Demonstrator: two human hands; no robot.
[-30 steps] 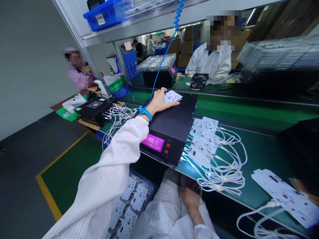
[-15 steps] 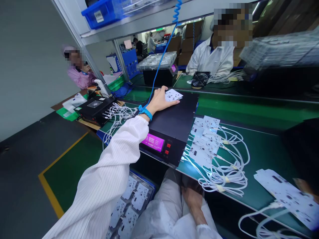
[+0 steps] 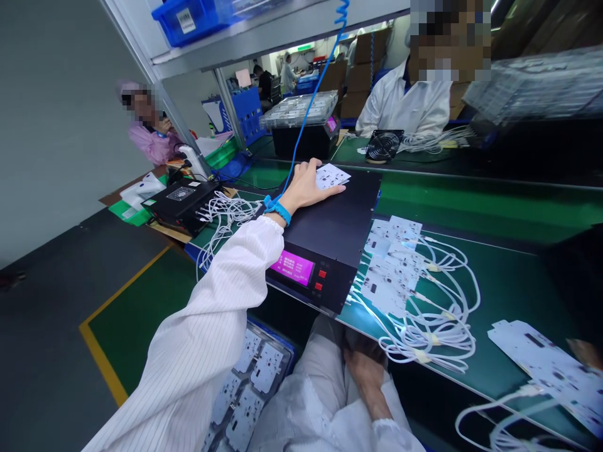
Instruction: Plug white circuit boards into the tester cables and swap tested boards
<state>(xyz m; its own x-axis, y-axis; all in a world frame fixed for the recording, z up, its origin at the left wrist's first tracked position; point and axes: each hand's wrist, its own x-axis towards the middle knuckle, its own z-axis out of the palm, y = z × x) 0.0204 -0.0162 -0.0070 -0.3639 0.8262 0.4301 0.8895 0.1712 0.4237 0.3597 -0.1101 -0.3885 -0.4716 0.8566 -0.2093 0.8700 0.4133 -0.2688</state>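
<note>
My left hand (image 3: 306, 185), with a blue wrist strap (image 3: 279, 210), rests on top of a black test box (image 3: 330, 220). Its thumb and fingers span white circuit boards (image 3: 333, 176) lying there, thumb along the near edge, fingers at the far left corner. A lit pink screen (image 3: 294, 268) and red buttons are on the box's front. Down at my lap lies my right hand (image 3: 365, 370), its fingers in shadow between my legs. Right of the box, several white boards (image 3: 391, 263) overlap on the green bench, with white cables (image 3: 438, 326) plugged in.
Another board (image 3: 549, 367) with cables lies at the right bench edge, near a blurred hand (image 3: 584, 351). A tray of boards (image 3: 287, 361) sits below the bench by my left leg. A second black box (image 3: 181, 201) stands left. A blue coiled cord (image 3: 311, 107) hangs above my wrist.
The view has shifted slightly, so the bench appears a little further right. My left hand stays at the boards on the box, and my right hand stays in my lap.
</note>
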